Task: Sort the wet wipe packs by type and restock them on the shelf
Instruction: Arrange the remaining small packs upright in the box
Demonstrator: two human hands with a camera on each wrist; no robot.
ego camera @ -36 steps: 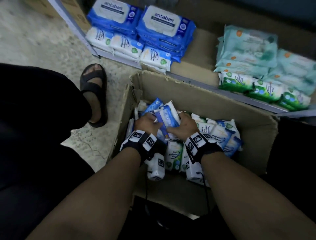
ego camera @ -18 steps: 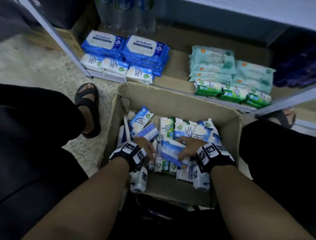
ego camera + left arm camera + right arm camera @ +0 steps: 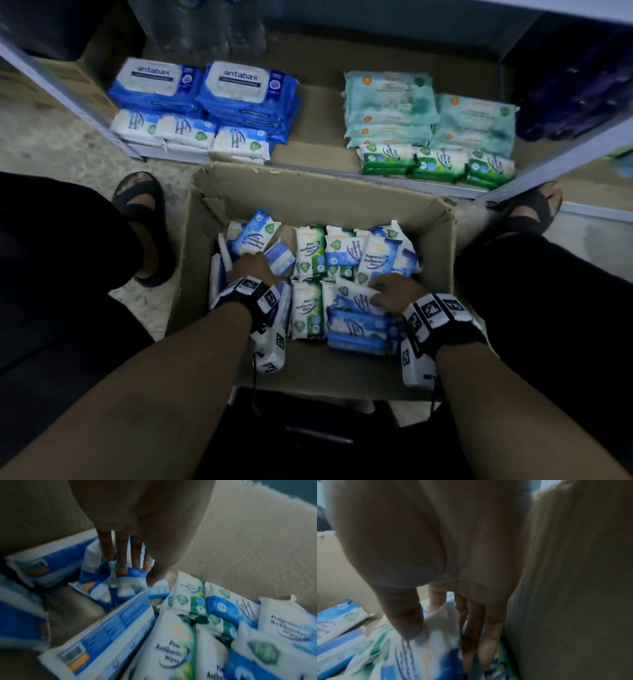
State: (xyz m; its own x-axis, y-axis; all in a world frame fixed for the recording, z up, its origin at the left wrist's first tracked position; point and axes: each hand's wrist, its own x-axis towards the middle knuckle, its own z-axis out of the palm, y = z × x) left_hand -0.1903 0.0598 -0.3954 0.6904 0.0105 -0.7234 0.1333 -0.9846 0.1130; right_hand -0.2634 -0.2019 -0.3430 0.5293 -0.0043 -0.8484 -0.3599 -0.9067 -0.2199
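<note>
Left hand [image 3: 137, 524], fingers [image 3: 121, 550] straight, tips on blue-and-white wipe packs [image 3: 109, 588] inside cardboard box [image 3: 248, 547].

Right wrist view: blue pack [image 3: 426, 660] motion-blurred.

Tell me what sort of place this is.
Probably a shop or stockroom. A low metal shelf holds wipe packs stacked by type, a cardboard box of mixed packs sits before it, and bottled water stands behind.
</note>
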